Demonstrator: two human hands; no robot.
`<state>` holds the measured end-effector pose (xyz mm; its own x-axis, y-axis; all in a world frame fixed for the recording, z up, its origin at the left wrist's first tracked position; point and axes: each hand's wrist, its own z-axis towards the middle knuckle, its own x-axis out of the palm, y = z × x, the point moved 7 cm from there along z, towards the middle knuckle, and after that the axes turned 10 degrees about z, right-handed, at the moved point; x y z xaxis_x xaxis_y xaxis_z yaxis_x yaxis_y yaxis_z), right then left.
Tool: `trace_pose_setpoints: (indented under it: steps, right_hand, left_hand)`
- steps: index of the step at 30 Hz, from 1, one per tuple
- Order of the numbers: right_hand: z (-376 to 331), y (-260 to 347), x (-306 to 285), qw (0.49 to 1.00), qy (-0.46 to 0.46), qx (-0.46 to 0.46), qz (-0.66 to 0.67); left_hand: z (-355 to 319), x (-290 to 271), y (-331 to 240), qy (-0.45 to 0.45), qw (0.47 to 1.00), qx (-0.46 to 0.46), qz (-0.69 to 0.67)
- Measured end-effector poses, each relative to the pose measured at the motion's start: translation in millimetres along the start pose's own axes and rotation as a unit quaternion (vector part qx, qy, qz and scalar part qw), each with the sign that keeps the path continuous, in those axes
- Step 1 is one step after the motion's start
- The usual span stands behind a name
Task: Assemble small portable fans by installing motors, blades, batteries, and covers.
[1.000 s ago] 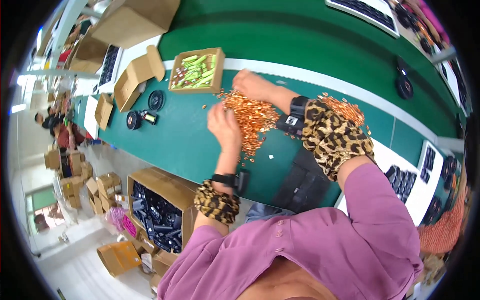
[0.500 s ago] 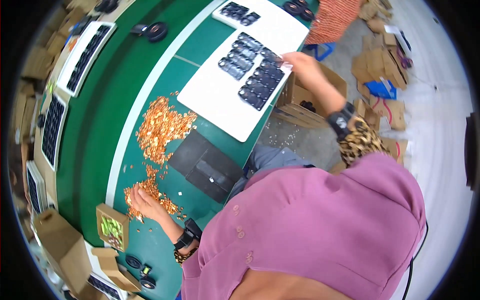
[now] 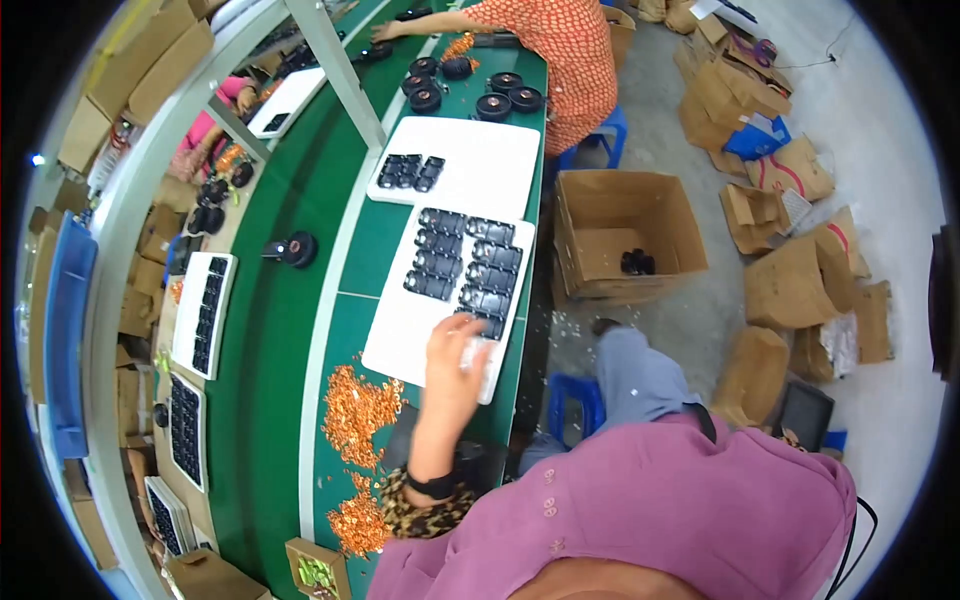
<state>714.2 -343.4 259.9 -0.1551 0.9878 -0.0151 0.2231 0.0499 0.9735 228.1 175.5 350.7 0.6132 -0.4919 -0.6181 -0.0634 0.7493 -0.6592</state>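
Observation:
My left hand is over the near end of a white board, its fingers spread and slightly blurred. The fingertips are close to the nearest black plastic part; whether they touch it I cannot tell. Two columns of similar black parts lie on the board. Left of my forearm is a heap of small copper-coloured metal pieces, with a second heap nearer me. Behind my forearm a dark flat box is partly hidden. My right hand is out of sight.
A second white board with black parts lies beyond, near round black wheel-like pieces. A person in an orange patterned top sits there. Right stands an open carton. A green belt and a post are left.
My left hand has gone from the copper pieces to the white board. My right hand has left the board's edge and the view. The view has swung, bringing in the far end of the table.

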Motion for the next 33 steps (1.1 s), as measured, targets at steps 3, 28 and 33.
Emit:
trace_pose_setpoints:
  steps: [3, 28, 33]
  right_hand:
    - [-8, -15, -6, 0.998, -0.013, 0.061, -0.022]
    - [255, -428, -1, 0.871, 0.013, 0.406, -0.275]
    - [269, -493, -81, 0.687, 0.268, 0.128, -0.663]
  left_hand:
    - [35, 73, -43, 0.091, 0.991, 0.088, -0.034]
    - [64, 689, 196, 0.59, 0.714, -0.346, 0.151]
    - [26, 778, 180, 0.534, 0.762, -0.363, -0.044]
